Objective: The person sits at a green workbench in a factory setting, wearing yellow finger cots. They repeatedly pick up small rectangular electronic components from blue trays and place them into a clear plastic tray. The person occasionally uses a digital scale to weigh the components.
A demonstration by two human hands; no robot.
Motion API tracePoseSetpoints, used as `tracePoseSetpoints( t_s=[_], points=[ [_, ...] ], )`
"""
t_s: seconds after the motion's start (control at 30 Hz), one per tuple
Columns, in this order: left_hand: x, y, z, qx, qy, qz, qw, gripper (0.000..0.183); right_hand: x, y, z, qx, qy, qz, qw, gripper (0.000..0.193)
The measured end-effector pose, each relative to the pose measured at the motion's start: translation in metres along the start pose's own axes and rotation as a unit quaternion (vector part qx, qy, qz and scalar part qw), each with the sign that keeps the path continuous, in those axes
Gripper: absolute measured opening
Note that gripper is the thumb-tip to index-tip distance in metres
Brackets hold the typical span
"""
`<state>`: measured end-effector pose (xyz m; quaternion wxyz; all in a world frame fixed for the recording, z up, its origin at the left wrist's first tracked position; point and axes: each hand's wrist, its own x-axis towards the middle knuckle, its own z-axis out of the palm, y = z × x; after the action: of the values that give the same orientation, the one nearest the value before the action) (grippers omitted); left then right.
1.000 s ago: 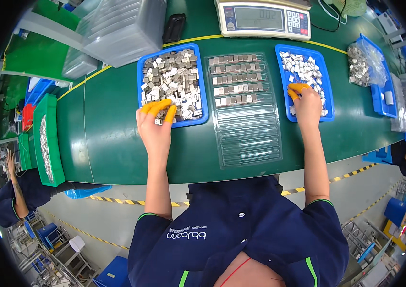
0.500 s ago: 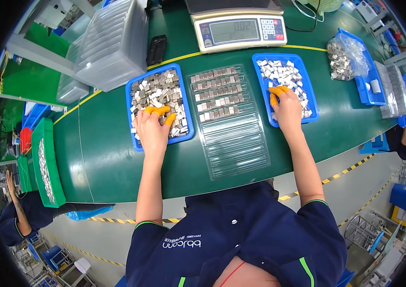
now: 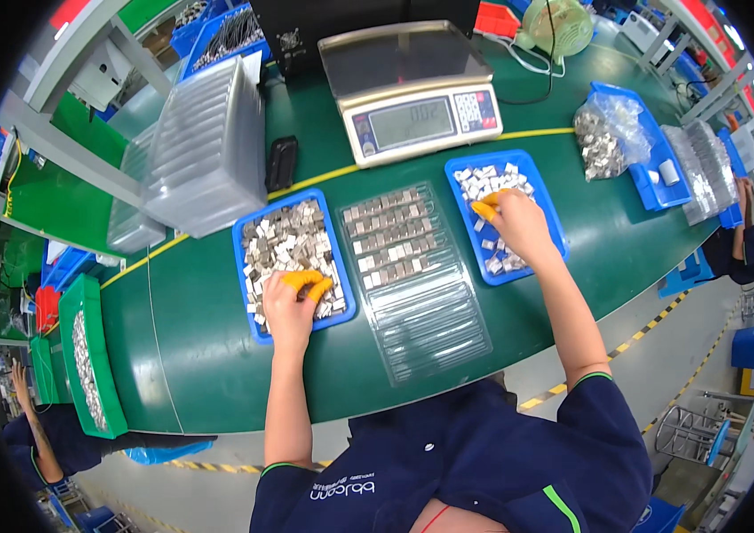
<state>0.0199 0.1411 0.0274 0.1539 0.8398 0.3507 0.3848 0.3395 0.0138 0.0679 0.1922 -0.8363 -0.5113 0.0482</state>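
Observation:
My left hand (image 3: 288, 300), with yellow finger cots, reaches into the near part of the left blue tray (image 3: 341, 258). Its thumb and fingers close together over a heap of small silver metal parts (image 3: 284, 240). My right hand (image 3: 521, 224), also in yellow cots, is over the right blue tray (image 3: 473, 234), fingers bent in a pinch above small white and silver pieces (image 3: 494, 180). What either pinch holds is too small to make out. Between the trays lies a clear ribbed plastic tray (image 3: 426, 330); its far rows carry metal parts (image 3: 390, 238), its near grooves show none.
A weighing scale (image 3: 421, 120) stands at the back. Stacked clear trays (image 3: 199, 151) and a black holder (image 3: 282, 163) are at back left, a green bin (image 3: 91, 355) far left. At right are a bag of parts (image 3: 601, 147) and another blue tray (image 3: 661, 182). Other people sit at both sides.
The whole view has shifted, so the table sits lower in the picture. My right hand has moved slightly farther into its tray; my left stays in the near part of its own.

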Motion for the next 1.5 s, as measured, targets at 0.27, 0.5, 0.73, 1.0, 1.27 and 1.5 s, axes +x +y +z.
tracePoseSetpoints(
  t_s=[0.27,0.5,0.73,1.0,1.27,1.5],
  points=[
    [-0.001,-0.008,0.003,-0.111,-0.015,-0.106,0.988,0.020,0.198,-0.065,-0.013,0.498,-0.165,-0.125,0.842,0.034],
    [0.001,-0.003,-0.010,-0.132,-0.038,-0.106,0.985,0.019,0.329,-0.061,0.037,0.519,0.049,0.032,0.853,0.018],
    [-0.002,-0.004,-0.008,-0.147,-0.066,-0.116,0.980,0.018,0.344,-0.039,0.038,0.688,0.014,0.080,0.721,0.027],
    [-0.003,-0.007,-0.006,-0.100,-0.075,-0.078,0.989,0.018,0.343,-0.027,0.040,0.741,0.003,0.041,0.670,0.026],
    [-0.008,-0.004,-0.011,-0.355,0.010,-0.209,0.911,0.012,0.337,-0.037,0.034,0.756,0.002,0.044,0.653,0.029],
    [-0.001,-0.012,-0.020,-0.438,0.104,-0.268,0.852,0.020,0.348,-0.022,0.042,0.743,0.025,0.080,0.664,0.030]
  ],
)
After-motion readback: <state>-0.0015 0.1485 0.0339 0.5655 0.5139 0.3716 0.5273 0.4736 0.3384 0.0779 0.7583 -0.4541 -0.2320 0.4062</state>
